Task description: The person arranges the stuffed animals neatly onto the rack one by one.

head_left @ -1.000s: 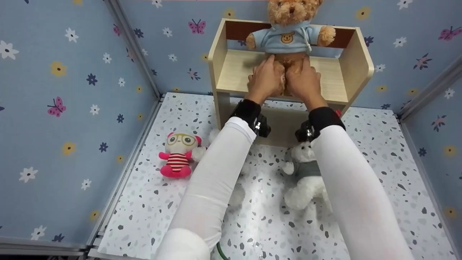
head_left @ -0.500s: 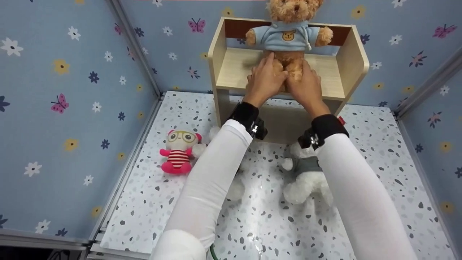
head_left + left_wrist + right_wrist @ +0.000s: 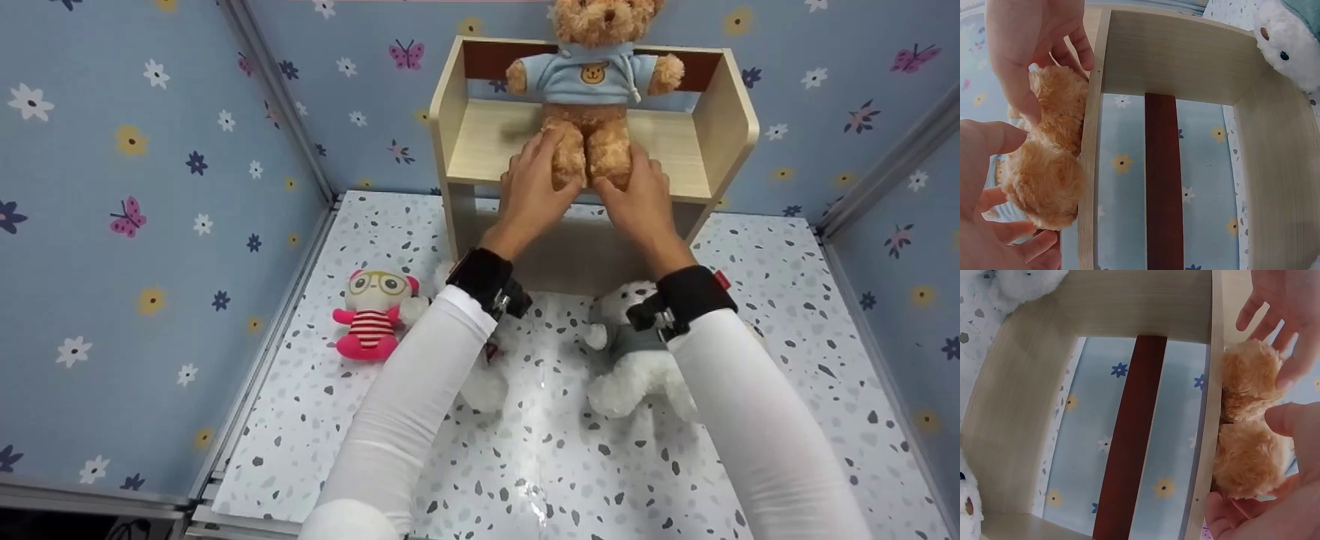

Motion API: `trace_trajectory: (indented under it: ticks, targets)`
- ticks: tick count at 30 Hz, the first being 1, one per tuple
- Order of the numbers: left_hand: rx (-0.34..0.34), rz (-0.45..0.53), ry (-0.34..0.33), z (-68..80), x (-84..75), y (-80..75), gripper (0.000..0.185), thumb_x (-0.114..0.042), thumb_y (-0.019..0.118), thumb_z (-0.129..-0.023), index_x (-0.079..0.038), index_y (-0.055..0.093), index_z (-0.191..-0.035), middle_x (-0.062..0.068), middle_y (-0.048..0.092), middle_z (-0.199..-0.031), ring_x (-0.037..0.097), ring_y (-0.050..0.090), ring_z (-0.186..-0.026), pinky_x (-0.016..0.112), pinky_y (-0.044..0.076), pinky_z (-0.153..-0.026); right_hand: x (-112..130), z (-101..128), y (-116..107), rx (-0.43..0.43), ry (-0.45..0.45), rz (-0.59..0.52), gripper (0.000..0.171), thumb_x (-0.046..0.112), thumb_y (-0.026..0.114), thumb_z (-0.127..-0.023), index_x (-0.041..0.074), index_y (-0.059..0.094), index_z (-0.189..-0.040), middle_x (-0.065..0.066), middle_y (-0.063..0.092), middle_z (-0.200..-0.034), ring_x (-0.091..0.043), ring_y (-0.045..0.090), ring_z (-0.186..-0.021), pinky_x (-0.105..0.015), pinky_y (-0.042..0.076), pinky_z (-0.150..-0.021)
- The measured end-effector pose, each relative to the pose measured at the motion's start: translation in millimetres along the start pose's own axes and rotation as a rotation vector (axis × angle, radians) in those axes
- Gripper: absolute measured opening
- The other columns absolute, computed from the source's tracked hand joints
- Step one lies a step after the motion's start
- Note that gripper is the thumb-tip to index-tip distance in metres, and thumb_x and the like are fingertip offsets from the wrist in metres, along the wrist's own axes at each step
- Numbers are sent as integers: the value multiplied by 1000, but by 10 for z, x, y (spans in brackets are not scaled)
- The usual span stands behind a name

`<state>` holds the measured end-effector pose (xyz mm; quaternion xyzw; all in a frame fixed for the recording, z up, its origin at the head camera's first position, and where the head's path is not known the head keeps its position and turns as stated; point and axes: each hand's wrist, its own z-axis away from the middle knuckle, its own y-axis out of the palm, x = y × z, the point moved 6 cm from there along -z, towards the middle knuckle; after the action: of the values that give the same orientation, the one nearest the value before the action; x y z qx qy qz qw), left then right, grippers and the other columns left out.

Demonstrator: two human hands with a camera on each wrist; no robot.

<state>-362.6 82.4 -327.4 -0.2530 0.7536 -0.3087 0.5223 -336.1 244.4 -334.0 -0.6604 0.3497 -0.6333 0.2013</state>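
Both hands, left hand point(image 3: 534, 184) and right hand point(image 3: 637, 196), loosely cup the brown bear point(image 3: 592, 79)'s feet on the shelf point(image 3: 480, 139); fingers barely curled, touching not gripping. Ease off evenly so it sits upright.

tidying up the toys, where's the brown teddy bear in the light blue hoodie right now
In the head view the brown teddy bear in the light blue hoodie sits on the pale wooden shelf, top centre, its legs between the left hand and right hand.

We see a curly, fuzzy plush teddy bear point(image 3: 592, 97) in a soft cloth hoodie on a pale, matt, wood-grain shelf point(image 3: 487, 142). At 6 o'clock, the glossy speckled floor point(image 3: 555, 457) carries a fluffy white plush bear point(image 3: 634, 371).
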Motion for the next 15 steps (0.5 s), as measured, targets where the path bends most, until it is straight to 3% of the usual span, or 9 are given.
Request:
trace_trajectory:
  ticks: [8,15]
  targets:
    - [-80,117,71,376,132,-208,58,-28,67,-88,-25,44,-142,0,41,-150,21,40,-136,45,28,-113,-103,312,-42,0,-37,-106,64,34,57,-94,11,30,-147,-16,43,-140,-29,48,-122,-44,41,-100]
    - [-110,209,99,722,285,-282,41,-26,66,-89,-18,56,-128,-3,57,-132,15,51,-122,33,39,-104,-198,648,33,24,-47,-194,55,31,59,-93,11,35,-139,-12,56,-124,-26,60,-108,-40,48,-88]
